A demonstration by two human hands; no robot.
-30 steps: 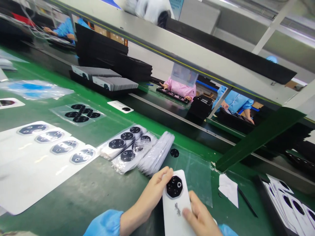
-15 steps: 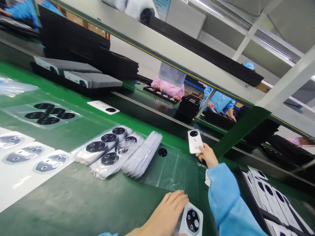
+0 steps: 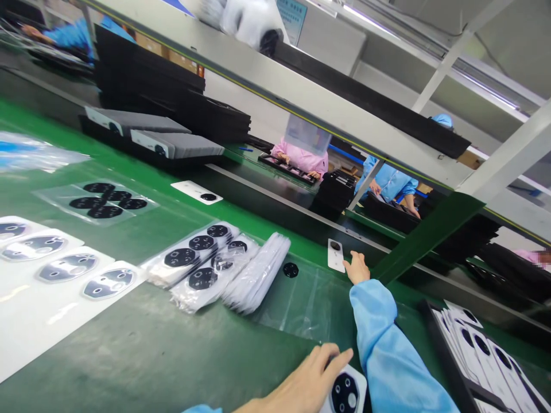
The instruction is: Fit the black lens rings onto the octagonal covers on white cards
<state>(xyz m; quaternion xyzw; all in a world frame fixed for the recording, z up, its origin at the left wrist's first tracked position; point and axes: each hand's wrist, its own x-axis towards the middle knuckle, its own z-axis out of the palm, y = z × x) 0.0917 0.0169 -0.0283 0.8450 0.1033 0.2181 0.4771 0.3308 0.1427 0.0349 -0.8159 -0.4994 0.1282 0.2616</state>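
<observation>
My right hand (image 3: pixel 357 268) is stretched toward the far side of the bench, fingers apart. Just left of its fingertips lies a white phone back panel (image 3: pixel 336 263) with a round black camera area. At the lower edge, my left hand (image 3: pixel 316 373) rests over the left side of another white phone back panel (image 3: pixel 362 383), whose black camera disc shows. Its fingers are stretched and slightly bent, touching the panel; the thumb is hidden. A loose black disc (image 3: pixel 290 269) lies on a clear plastic sheet (image 3: pixel 297 307) between bagged parts and my right arm.
Bagged black discs (image 3: pixel 202 278) and a white stack of film strips (image 3: pixel 258 272) lie mid-bench. White sheets with silvery rounded labels (image 3: pixel 69 267) are at left. A black tray (image 3: pixel 447 350) of panels stands right. A green post (image 3: pixel 426 241) rises behind my right hand. Co-workers sit opposite.
My right hand has set the white panel down at the bench's far side and opened beside it. My left hand's fingers have shifted over the near panel. The camera view has turned slightly left.
</observation>
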